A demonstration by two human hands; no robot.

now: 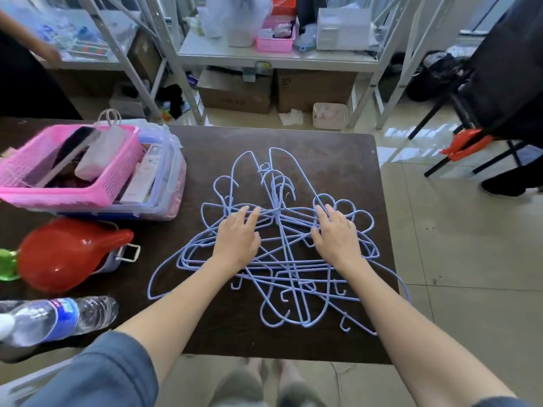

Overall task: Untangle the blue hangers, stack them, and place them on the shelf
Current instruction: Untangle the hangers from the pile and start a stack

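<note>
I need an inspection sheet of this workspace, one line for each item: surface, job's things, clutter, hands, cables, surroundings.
Surface: dark brown table, bare at its far right part.
Job's things: blue hangers lie in one tangled pile on the table, not yet stacked.
Clutter: pink basket full of items, red plastic object, water bottle lying on its side, all at the left.
Hands: left hand and right hand rest flat on the pile, fingers straight.
Cables: nothing seen.
Surroundings: metal shelf behind the table holding bags and a small basket; cardboard boxes under it; tiled floor.
</note>
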